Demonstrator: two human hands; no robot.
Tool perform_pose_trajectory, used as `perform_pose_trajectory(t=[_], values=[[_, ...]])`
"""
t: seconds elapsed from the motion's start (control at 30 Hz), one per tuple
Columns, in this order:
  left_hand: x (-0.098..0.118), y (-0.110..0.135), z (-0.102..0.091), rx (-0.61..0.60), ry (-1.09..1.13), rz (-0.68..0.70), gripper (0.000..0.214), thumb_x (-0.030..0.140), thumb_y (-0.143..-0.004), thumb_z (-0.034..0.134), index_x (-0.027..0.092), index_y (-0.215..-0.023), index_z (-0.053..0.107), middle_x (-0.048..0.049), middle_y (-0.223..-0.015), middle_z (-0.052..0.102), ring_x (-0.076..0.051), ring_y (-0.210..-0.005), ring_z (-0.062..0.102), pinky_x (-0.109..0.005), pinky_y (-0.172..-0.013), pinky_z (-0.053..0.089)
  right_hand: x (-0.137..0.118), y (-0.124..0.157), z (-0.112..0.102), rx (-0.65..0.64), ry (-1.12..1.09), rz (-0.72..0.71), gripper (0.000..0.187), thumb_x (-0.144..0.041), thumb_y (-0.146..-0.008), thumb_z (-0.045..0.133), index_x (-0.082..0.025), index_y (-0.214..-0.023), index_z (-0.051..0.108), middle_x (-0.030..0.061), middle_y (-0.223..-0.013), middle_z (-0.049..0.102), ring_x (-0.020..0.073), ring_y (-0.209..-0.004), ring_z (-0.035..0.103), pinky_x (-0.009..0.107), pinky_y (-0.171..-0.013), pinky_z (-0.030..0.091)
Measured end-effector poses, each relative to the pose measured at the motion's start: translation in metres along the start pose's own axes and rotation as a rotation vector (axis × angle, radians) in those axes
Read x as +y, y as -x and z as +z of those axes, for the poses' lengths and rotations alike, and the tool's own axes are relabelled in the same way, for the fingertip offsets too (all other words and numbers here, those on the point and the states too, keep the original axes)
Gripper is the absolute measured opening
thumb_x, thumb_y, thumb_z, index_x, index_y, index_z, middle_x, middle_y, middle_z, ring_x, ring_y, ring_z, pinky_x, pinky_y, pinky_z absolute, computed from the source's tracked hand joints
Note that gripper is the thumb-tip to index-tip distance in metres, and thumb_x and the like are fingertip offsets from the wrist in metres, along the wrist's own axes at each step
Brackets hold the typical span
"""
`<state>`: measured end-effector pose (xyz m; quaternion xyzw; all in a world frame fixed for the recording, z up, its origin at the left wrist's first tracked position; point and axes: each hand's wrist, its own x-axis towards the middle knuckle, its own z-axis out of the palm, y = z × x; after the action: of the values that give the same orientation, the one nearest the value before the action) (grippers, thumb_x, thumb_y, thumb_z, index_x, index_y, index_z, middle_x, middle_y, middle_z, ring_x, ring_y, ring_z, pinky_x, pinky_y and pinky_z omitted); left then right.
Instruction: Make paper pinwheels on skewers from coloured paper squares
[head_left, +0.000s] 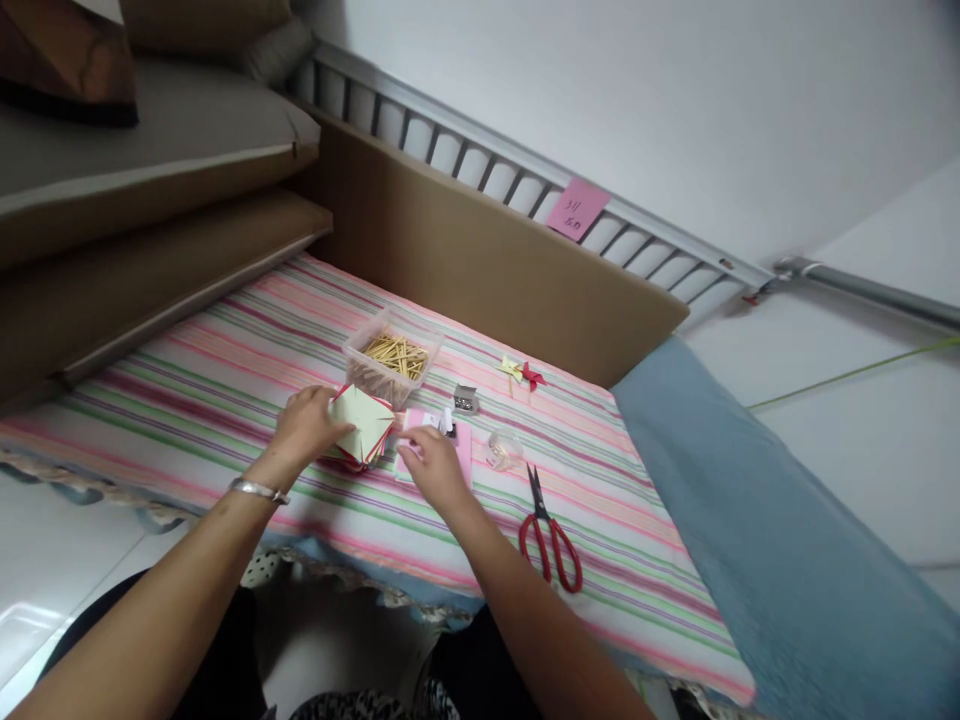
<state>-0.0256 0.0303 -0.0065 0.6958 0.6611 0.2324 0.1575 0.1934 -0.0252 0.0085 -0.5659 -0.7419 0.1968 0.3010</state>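
My left hand (306, 428) grips a stack of cut paper squares (363, 424) at its left side, thumb on top. The top sheet is pale yellow with slits running in from its corners; red and other coloured edges show beneath. Just right of the stack is my right hand (435, 462), thumb and index finger slightly apart with nothing visible between them. It hovers over or rests on pink paper (463, 452); which, I cannot tell. Behind the stack, a clear plastic box (358, 372) holds many thin wooden sticks (397, 354).
Red-handled scissors (551, 540) lie at the right, below a small clear container (505, 450). A small silvery box (466, 399) and two paper pinwheels (523, 373) are farther back. Cardboard (480, 250) borders the striped cloth (630, 560); folded boxes (165, 230) stand left.
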Motion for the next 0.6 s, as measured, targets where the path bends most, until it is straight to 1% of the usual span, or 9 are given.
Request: perform_pose_trajectory(t=[0.03, 0.1, 0.2, 0.27, 0.4, 0.5, 0.6], values=[[0.001, -0.001, 0.001, -0.009, -0.014, -0.017, 0.059, 0.042, -0.068, 0.065, 0.013, -0.12, 0.058, -0.0186, -0.123, 0.061, -0.035, -0.117, 0.053, -0.044, -0.097, 0.04, -0.007, -0.015, 0.004, -0.022, 0.06, -0.005, 0.021, -0.021, -0.084, 0.061, -0.021, -0.102, 0.07, 0.0059, -0.103, 0.068, 0.0198, -0.1, 0.061, 0.033, -0.092, 0.047], [0.004, -0.002, 0.002, -0.026, -0.043, -0.049, 0.057, 0.042, -0.067, 0.066, 0.015, -0.117, 0.059, -0.0185, -0.122, 0.061, -0.036, -0.116, 0.053, -0.045, -0.095, 0.042, -0.015, -0.038, 0.015, -0.053, 0.102, -0.001, 0.026, -0.021, -0.083, 0.063, -0.019, -0.108, 0.069, 0.0079, -0.11, 0.067, 0.0216, -0.108, 0.058, 0.035, -0.099, 0.043], [0.006, -0.001, 0.003, -0.053, -0.073, -0.076, 0.053, 0.041, -0.067, 0.066, 0.014, -0.112, 0.06, -0.0195, -0.121, 0.06, -0.037, -0.113, 0.054, -0.046, -0.091, 0.044, -0.015, -0.054, 0.033, -0.1, 0.136, 0.013, 0.04, -0.024, -0.08, 0.068, -0.013, -0.118, 0.064, 0.0141, -0.123, 0.061, 0.0263, -0.116, 0.054, 0.039, -0.104, 0.039], [0.007, 0.001, 0.002, -0.057, -0.079, -0.08, 0.051, 0.04, -0.067, 0.066, 0.015, -0.112, 0.06, -0.0188, -0.121, 0.06, -0.038, -0.113, 0.054, -0.047, -0.091, 0.044, -0.012, -0.056, 0.044, -0.126, 0.157, 0.02, 0.046, -0.025, -0.079, 0.069, -0.012, -0.122, 0.062, 0.0161, -0.129, 0.057, 0.0287, -0.12, 0.051, 0.041, -0.106, 0.037], [0.011, 0.008, 0.002, 0.011, -0.119, -0.054, 0.051, 0.035, -0.068, 0.066, 0.016, -0.115, 0.059, -0.0198, -0.131, 0.055, -0.038, -0.12, 0.049, -0.049, -0.093, 0.042, -0.008, -0.054, 0.056, -0.13, 0.187, 0.043, 0.046, -0.028, -0.079, 0.069, -0.017, -0.123, 0.061, 0.0138, -0.134, 0.053, 0.0284, -0.124, 0.047, 0.042, -0.108, 0.034], [0.015, 0.013, 0.002, 0.09, -0.149, 0.019, 0.049, 0.027, -0.071, 0.064, 0.014, -0.118, 0.059, -0.0211, -0.137, 0.05, -0.038, -0.126, 0.043, -0.05, -0.098, 0.038, -0.008, -0.054, 0.058, -0.119, 0.195, 0.038, 0.048, -0.026, -0.079, 0.069, -0.016, -0.125, 0.06, 0.0128, -0.133, 0.054, 0.0271, -0.124, 0.047, 0.04, -0.109, 0.033], [0.019, 0.017, 0.003, 0.153, -0.135, 0.103, 0.039, 0.019, -0.075, 0.058, 0.014, -0.113, 0.063, -0.0187, -0.136, 0.053, -0.035, -0.128, 0.042, -0.048, -0.102, 0.034, -0.009, -0.055, 0.059, -0.106, 0.194, 0.032, 0.05, -0.025, -0.078, 0.068, -0.014, -0.126, 0.058, 0.013, -0.132, 0.056, 0.0267, -0.123, 0.048, 0.038, -0.109, 0.034]])
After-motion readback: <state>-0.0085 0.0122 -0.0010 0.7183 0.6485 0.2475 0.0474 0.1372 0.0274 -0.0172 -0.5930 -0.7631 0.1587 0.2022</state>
